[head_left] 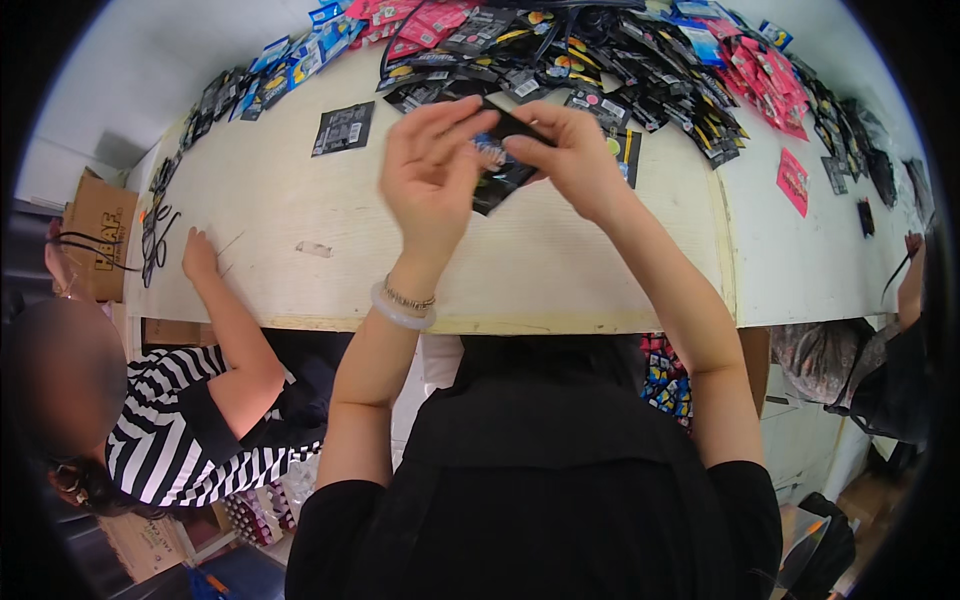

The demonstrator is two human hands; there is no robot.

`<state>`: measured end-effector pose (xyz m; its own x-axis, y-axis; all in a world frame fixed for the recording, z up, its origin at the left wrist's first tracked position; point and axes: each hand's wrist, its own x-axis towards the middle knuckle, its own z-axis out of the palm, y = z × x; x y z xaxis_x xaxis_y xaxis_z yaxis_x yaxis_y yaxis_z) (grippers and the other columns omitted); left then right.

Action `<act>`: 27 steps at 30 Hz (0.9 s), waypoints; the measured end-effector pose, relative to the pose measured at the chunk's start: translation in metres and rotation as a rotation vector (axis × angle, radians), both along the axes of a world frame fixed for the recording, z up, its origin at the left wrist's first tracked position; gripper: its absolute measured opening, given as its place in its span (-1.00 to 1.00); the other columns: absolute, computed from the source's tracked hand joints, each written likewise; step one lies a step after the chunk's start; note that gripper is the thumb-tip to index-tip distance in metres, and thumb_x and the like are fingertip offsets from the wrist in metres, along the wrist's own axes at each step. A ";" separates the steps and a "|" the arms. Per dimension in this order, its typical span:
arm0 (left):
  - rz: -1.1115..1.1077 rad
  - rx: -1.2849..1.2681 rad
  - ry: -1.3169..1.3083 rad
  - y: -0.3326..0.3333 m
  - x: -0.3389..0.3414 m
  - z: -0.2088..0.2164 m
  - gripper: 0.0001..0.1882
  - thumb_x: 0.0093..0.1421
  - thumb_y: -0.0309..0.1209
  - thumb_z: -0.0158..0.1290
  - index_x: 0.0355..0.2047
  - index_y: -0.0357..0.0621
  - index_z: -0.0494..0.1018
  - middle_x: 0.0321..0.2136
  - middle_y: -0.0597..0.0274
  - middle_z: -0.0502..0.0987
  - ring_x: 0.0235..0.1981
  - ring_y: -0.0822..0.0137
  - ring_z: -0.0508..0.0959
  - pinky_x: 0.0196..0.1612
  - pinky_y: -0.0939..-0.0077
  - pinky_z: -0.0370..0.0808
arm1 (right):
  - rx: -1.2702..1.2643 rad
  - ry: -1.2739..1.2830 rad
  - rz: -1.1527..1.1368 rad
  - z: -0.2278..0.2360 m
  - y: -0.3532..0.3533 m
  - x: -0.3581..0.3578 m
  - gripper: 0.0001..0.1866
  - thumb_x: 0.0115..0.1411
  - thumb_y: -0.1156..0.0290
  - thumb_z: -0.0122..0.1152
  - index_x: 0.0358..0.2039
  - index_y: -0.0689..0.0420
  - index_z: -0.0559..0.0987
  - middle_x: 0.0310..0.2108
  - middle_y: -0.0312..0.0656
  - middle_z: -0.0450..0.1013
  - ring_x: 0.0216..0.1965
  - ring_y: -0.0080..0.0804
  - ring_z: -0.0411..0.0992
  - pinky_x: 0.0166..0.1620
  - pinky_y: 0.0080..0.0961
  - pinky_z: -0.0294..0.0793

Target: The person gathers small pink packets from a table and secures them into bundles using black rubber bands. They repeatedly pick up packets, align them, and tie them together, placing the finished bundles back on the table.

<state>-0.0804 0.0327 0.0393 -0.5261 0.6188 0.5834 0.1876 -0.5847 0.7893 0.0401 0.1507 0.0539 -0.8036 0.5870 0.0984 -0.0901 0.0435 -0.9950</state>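
Black pouch (503,165) with a coloured print sits raised above the middle of the worktop (300,200), pinched between both hands. In the head view, the left hand (432,175) has its fingers closed on the pouch's left top corner, and the right hand (575,155) grips its upper right edge, thumb and fingers clamped together on it. To do this well, I judge the two grips should stay near the top edge and pull evenly, so the thin film neither twists nor slips.

Along the far edge of the worktop lies a thick heap of flat packets (600,60), mostly black with yellow and coloured marks. Red and pink packets (430,20) sit at the far middle, more pink ones (770,90) toward the far right corner, and blue packets (310,45) toward the far left. One black packet with a white label (343,128) lies alone left of the hands; a single pink packet (792,180) lies on the right side. A brown cardboard box (100,235) stands beyond the left edge, where another person's hand (198,255) rests on the worktop.
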 end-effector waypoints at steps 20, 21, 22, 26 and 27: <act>0.497 0.195 1.073 -0.036 0.000 0.007 -0.78 -0.09 -0.62 0.17 -0.38 -0.22 0.44 -0.27 0.06 0.54 -0.25 0.09 0.54 -0.21 0.29 0.55 | 0.457 0.426 0.072 -0.001 -0.017 0.023 -0.59 -0.02 0.55 0.31 -0.09 0.16 0.52 0.23 0.02 0.21 0.20 -0.25 0.26 0.19 -0.42 0.24; 0.461 0.218 1.078 -0.035 0.000 0.007 -0.79 -0.08 -0.62 0.16 -0.39 -0.24 0.43 -0.28 0.05 0.55 -0.26 0.09 0.54 -0.24 0.29 0.56 | 0.369 0.463 0.049 -0.001 -0.023 0.021 -0.53 -0.01 0.54 0.32 -0.03 0.16 0.48 0.24 0.03 0.20 0.22 -0.24 0.24 0.20 -0.41 0.23; 0.468 0.240 1.122 -0.034 0.001 0.009 -0.81 -0.07 -0.61 0.16 -0.40 -0.28 0.42 -0.30 0.00 0.56 -0.31 0.07 0.58 -0.30 0.29 0.59 | 0.279 0.500 0.027 -0.001 -0.025 0.020 -0.47 -0.01 0.54 0.33 0.03 0.16 0.44 0.24 0.03 0.19 0.23 -0.22 0.22 0.22 -0.40 0.23; 0.406 0.237 1.077 -0.033 0.005 0.008 -0.79 -0.05 -0.61 0.15 -0.36 -0.32 0.42 -0.31 -0.04 0.57 -0.31 0.04 0.60 -0.29 0.31 0.60 | 0.315 0.521 0.100 -0.001 -0.020 0.023 -0.40 -0.04 0.55 0.33 0.08 0.15 0.42 0.24 -0.05 0.21 0.28 -0.27 0.16 0.27 -0.40 0.11; 0.398 0.236 1.066 -0.034 0.005 0.007 -0.78 -0.05 -0.61 0.15 -0.35 -0.33 0.42 -0.31 -0.05 0.57 -0.32 0.03 0.61 -0.29 0.31 0.60 | 0.326 0.469 0.139 0.001 -0.020 0.025 -0.41 -0.04 0.56 0.33 0.07 0.15 0.43 0.23 -0.05 0.23 0.27 -0.26 0.17 0.27 -0.39 0.11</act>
